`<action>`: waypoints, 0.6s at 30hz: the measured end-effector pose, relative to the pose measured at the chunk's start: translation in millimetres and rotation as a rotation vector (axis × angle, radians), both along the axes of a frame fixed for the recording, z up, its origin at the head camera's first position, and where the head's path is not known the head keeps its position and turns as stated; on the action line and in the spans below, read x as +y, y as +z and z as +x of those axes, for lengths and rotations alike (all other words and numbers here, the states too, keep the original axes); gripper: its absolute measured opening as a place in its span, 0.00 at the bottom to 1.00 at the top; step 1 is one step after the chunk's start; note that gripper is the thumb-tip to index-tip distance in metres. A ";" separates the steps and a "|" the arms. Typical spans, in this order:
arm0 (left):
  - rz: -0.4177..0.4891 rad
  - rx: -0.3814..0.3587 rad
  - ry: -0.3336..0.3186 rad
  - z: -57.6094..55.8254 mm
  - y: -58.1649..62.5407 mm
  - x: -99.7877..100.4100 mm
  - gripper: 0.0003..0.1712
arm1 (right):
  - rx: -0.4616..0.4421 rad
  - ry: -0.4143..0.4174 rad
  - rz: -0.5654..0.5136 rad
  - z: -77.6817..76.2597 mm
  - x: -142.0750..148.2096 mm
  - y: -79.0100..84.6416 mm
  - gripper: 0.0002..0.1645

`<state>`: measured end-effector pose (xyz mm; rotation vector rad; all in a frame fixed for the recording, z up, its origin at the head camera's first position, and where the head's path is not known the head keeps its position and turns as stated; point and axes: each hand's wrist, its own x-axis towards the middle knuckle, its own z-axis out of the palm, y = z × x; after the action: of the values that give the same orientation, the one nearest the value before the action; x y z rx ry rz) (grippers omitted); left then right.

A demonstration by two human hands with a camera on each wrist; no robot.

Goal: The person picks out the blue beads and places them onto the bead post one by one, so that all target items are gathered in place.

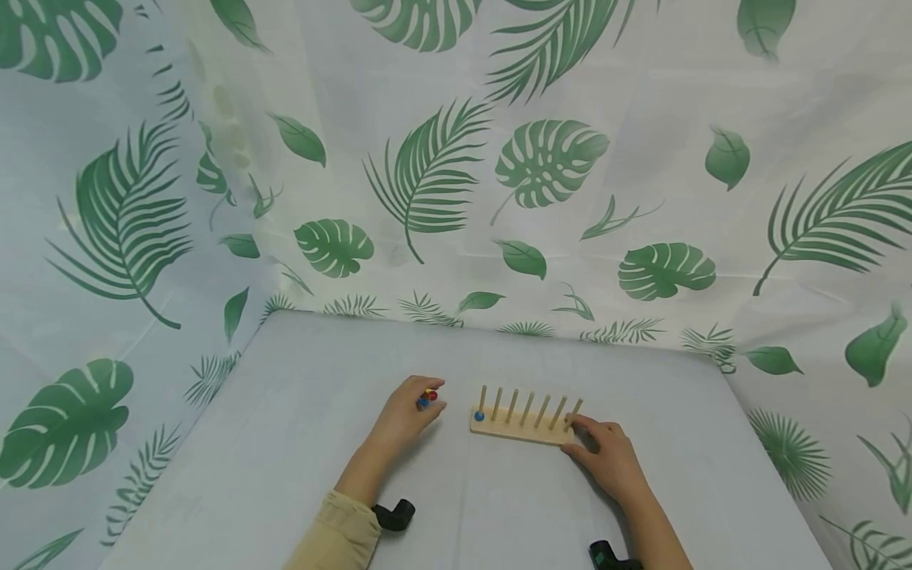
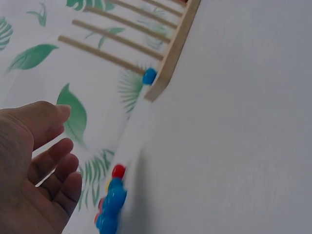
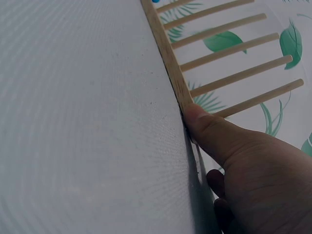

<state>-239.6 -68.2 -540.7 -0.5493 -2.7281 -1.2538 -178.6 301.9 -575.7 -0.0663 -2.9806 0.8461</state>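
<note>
A pale wooden peg board [image 1: 523, 428] lies on the table with a row of several upright pegs. One blue bead [image 1: 480, 416] sits at the foot of its leftmost peg; the same bead [image 2: 149, 76] shows in the left wrist view. My right hand [image 1: 606, 455] grips the board's right end, thumb [image 3: 209, 127] on the front edge. Left of the board, my left hand [image 1: 400, 410] has its thumb and fingers apart, with nothing held between them. Red, blue and yellow beads [image 2: 113, 204] lie bunched on the table by that hand, partly hidden by it in the head view.
A white-covered table [image 1: 470, 507] extends around the board. White curtains [image 1: 442, 174] with green leaf prints hang along its back and sides. A black wrist device [image 1: 396, 515] is on the left wrist, another [image 1: 611, 556] on the right.
</note>
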 end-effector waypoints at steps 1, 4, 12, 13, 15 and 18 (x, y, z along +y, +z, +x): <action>-0.002 -0.013 0.015 -0.1 -0.2 -4.4 0.22 | 0.000 0.001 0.001 -0.1 -0.2 -0.2 0.38; -0.013 -0.052 0.056 -1.0 -1.9 -17.1 0.22 | -0.004 -0.001 0.006 -0.4 -0.2 -0.5 0.39; -0.017 -0.105 0.116 0.9 -12.6 -43.8 0.21 | -0.008 -0.004 0.002 0.0 0.5 -0.4 0.39; -0.025 -0.111 0.123 1.1 -14.5 -46.0 0.21 | -0.010 -0.003 0.002 0.1 0.3 -0.2 0.39; -0.042 -0.112 0.131 1.5 -18.0 -49.8 0.21 | -0.013 -0.004 0.002 0.2 -0.3 0.3 0.39; -0.074 -0.095 0.132 1.2 -22.1 -54.2 0.19 | -0.020 -0.006 -0.002 0.6 -0.9 1.1 0.39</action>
<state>-238.4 -122.4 -562.7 -0.3169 -2.8452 -1.1808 -178.0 301.0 -574.6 -0.0849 -2.9970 0.8523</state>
